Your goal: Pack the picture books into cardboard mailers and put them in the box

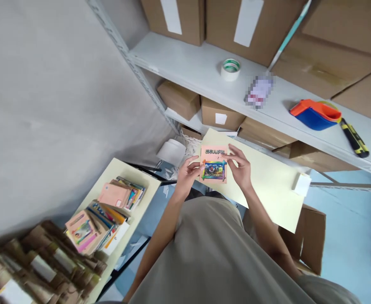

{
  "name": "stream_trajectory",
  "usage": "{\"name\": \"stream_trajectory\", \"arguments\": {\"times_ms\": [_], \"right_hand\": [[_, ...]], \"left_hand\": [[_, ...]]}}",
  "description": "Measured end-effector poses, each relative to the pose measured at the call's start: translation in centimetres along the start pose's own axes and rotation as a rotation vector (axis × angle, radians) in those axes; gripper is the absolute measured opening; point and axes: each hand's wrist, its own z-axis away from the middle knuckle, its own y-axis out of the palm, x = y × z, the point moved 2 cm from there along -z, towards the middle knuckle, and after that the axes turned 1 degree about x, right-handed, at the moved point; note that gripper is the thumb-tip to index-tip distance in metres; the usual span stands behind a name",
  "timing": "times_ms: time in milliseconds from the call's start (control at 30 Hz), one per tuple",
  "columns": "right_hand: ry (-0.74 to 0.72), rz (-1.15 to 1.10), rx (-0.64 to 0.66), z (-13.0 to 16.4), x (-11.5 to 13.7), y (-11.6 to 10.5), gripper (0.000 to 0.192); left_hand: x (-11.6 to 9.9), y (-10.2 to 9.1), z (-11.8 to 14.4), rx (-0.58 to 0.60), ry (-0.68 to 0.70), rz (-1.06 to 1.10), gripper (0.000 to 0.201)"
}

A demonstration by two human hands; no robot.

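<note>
I hold a small pink booklet [214,164] with a colourful picture on its cover, using both hands, above a pale yellow table [274,181]. My left hand [188,172] grips its left edge. My right hand [240,165] pinches its right edge near the top. The booklet faces up toward me, cover fully visible.
A second pale table [118,169] at the left carries stacks of booklets [107,215]. Brown wrapped bundles [36,266] lie at lower left. The white shelf [198,71] holds a tape roll [230,69], an orange-blue tape dispenser [316,114], a utility knife [354,138] and cardboard boxes [331,46]. A small white block [301,184] sits on the table.
</note>
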Motion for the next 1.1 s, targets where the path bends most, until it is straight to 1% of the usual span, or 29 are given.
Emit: {"name": "stream_trajectory", "arguments": {"times_ms": [67, 133, 200, 267, 367, 433, 500, 600, 667, 700, 767, 833, 867, 900, 967, 1000, 1100], "right_hand": [[0.084, -0.078, -0.011, 0.1, -0.6, -1.0, 0.029], [0.145, -0.134, -0.035, 0.2, -1.3, -1.6, 0.031], [0.171, -0.148, -0.086, 0.3, -1.7, -2.1, 0.033], [0.18, -0.147, -0.127, 0.4, -2.1, -2.5, 0.035], [0.187, -0.135, -0.15, 0.4, -2.3, -2.9, 0.038], [0.183, -0.118, -0.147, 0.4, -2.3, -3.1, 0.039], [0.165, -0.083, -0.146, 0.3, -2.0, -3.3, 0.039], [0.115, 0.041, -0.198, 0.4, -1.0, -3.4, 0.037], [0.111, 0.095, -0.222, 0.6, -0.2, -3.0, 0.036], [0.13, 0.085, -0.209, 0.8, 0.2, -2.5, 0.037], [0.2, 0.003, -0.139, 1.2, 0.8, -1.1, 0.043], [0.26, -0.079, -0.098, 1.5, 1.2, 0.3, 0.054], [0.275, -0.095, -0.104, 1.6, 1.3, 0.8, 0.057], [0.283, -0.096, -0.122, 1.6, 1.4, 1.1, 0.056], [0.288, -0.074, -0.169, 1.6, 1.3, 1.1, 0.05], [0.288, -0.07, -0.186, 1.5, 1.2, 0.7, 0.05], [0.299, -0.143, -0.17, 1.2, 0.8, -0.5, 0.054]], "left_hand": [[0.1, 1.8, -0.8, 0.029, -0.017, -0.013, 0.074], [0.1, 3.1, -1.5, 0.055, -0.012, -0.048, 0.065], [0.0, 4.0, -2.0, 0.088, -0.012, -0.08, 0.059], [0.0, 4.7, -2.3, 0.13, -0.032, -0.089, 0.061], [0.3, 5.3, -2.7, 0.163, -0.083, -0.055, 0.072], [0.5, 5.7, -2.9, 0.148, -0.095, -0.01, 0.076], [0.6, 6.0, -3.1, 0.131, -0.077, 0.024, 0.075], [0.6, 6.5, -3.3, 0.103, -0.039, 0.038, 0.073], [0.4, 6.8, -3.2, 0.06, 0.006, 0.029, 0.071], [0.2, 7.1, -3.1, 0.039, 0.036, 0.018, 0.07], [-0.2, 7.8, -2.5, 0.014, 0.106, -0.027, 0.064], [-0.7, 8.6, -1.5, 0.037, 0.193, -0.117, 0.053], [-1.0, 9.0, -1.0, 0.065, 0.239, -0.17, 0.047], [-1.2, 9.3, -0.6, 0.105, 0.278, -0.218, 0.043], [-1.6, 9.3, -0.1, 0.177, 0.315, -0.284, 0.04], [-1.8, 9.0, -0.2, 0.17, 0.314, -0.299, 0.042], [-1.8, 7.1, -1.1, 0.054, 0.242, -0.287, 0.055]]}}
